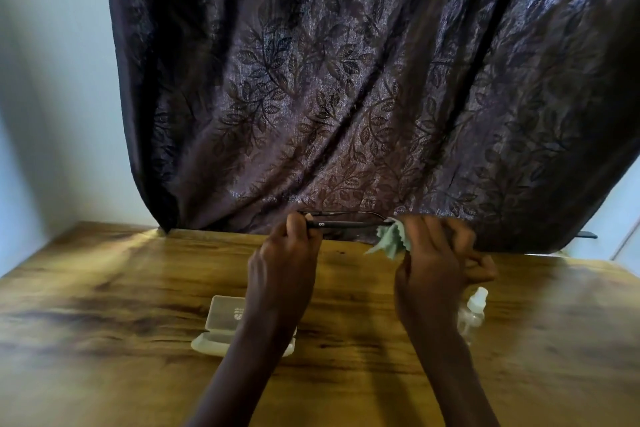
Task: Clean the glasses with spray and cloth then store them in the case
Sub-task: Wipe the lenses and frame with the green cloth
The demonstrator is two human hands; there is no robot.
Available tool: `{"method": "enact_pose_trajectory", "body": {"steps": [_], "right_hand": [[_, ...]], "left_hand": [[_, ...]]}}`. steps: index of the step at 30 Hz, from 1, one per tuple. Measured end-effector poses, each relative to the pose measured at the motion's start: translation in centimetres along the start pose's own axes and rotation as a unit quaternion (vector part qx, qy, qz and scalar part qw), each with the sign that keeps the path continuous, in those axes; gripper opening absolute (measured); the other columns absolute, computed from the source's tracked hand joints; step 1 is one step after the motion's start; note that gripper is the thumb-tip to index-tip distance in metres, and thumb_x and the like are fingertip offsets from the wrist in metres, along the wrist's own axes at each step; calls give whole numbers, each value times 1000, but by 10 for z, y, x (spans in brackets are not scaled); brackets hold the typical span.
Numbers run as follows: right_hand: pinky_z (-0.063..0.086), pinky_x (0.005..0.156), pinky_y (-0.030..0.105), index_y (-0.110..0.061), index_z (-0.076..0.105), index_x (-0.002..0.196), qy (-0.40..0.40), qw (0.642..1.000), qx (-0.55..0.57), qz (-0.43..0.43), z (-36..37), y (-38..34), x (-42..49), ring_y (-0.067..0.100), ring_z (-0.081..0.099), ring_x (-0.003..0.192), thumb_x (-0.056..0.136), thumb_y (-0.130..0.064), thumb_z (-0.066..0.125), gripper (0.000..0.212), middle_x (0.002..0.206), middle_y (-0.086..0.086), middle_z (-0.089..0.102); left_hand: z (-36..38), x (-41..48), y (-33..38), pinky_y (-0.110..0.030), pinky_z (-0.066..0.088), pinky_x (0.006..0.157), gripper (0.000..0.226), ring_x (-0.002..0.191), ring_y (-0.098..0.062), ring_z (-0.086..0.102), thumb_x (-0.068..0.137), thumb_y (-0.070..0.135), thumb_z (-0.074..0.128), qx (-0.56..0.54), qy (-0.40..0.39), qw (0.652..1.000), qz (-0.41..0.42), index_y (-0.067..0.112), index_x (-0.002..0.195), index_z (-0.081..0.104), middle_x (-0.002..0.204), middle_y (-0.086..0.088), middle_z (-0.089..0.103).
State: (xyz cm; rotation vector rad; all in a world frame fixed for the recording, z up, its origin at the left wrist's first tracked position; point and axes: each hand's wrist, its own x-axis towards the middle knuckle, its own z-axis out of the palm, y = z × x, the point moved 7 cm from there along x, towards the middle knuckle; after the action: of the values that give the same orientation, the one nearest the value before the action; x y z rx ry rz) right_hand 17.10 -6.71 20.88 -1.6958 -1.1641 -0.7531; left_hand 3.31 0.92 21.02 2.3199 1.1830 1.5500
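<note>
Glasses [346, 224] were held up over the far part of the wooden table [104, 340], in front of a dark leaf-patterned curtain [346, 80]. The left hand [280, 260] had its fingers curled round a black temple arm at the left end of the frame. The right hand [436, 260] was closed on a pale green cloth [391, 243], bunched against the frame's right end. The lens there was hidden behind cloth and fingers. Wiping seemed to be the step in hand. The open white case [221, 322] lay nearer on the table, partly under the left forearm. The clear spray bottle [476, 305] was on the table below the right wrist, too blurred to tell whether it stood or lay. Strain looked the main risk: rubbing one end while gripping only a thin temple at the other could twist a hinge or let the frame slip. A lowered right wrist could also knock the bottle
</note>
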Motion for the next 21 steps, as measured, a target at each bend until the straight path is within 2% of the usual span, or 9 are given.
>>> {"method": "enact_pose_trajectory", "body": {"steps": [2,5,7,9,12,14,19,20,21], "right_hand": [[44,70,64,-4,65,92,-19,999,31,-35,6,-24,-5,27,35,99,71,-7,40,33,87,13,67],[50,68,61,-9,55,100,-29,995,20,-92,12,-47,-14,25,39,97,69,-13,32,39,91,15,69],[50,67,62,-7,61,100,-40,994,23,-97,14,-45,-14,25,39,98,69,-14,29,45,91,15,69],[48,65,61,-6,65,93,-46,996,20,-78,13,-34,-12,27,37,100,72,-9,32,39,88,12,68],[47,70,57,-4,65,91,-28,998,6,-50,8,-9,-7,30,34,99,70,-11,33,39,88,14,67],[35,76,40,0,66,89,-9,999,-9,-35,2,8,-4,28,33,95,67,-10,33,42,84,17,67],[13,67,27,-5,66,88,13,999,-46,-6,-1,17,-2,25,34,95,60,-3,36,41,83,11,66],[14,71,28,-6,66,87,18,999,-47,0,-1,15,-2,24,35,94,58,0,41,39,82,9,66],[21,77,36,-7,66,86,16,999,-36,1,1,9,-2,24,35,94,58,1,44,37,82,9,66]], "left_hand": [[5,-3,9,-31,38,39,13,43,-39,57,84,10,53,0,-18,999,26,1,75,51,64,-21,61],[13,-10,14,-39,51,45,18,54,-39,61,86,13,48,7,-55,998,40,-4,91,54,75,-22,62],[11,-11,11,-40,49,45,13,55,-39,61,86,10,50,4,-53,998,32,-2,89,54,74,-23,62],[8,-10,5,-42,47,46,11,55,-41,61,87,12,51,7,-49,999,-1,2,82,51,73,-22,62],[1,-6,0,-32,40,37,17,41,-39,56,78,2,66,19,-38,999,-5,1,72,50,59,-20,60],[-4,-3,-3,-23,29,36,25,32,-36,52,67,-4,74,46,-19,999,5,1,65,50,51,-18,58],[-2,-3,-8,-20,26,39,23,34,-37,53,72,-3,71,21,-4,1000,-16,2,66,49,53,-18,59],[-1,-3,-6,-17,25,38,23,34,-37,53,73,-2,71,18,0,1000,-10,2,66,49,53,-18,59],[0,-3,-3,-17,25,38,22,35,-36,53,74,-1,69,14,-1,1000,-3,2,67,49,54,-18,59]]}}
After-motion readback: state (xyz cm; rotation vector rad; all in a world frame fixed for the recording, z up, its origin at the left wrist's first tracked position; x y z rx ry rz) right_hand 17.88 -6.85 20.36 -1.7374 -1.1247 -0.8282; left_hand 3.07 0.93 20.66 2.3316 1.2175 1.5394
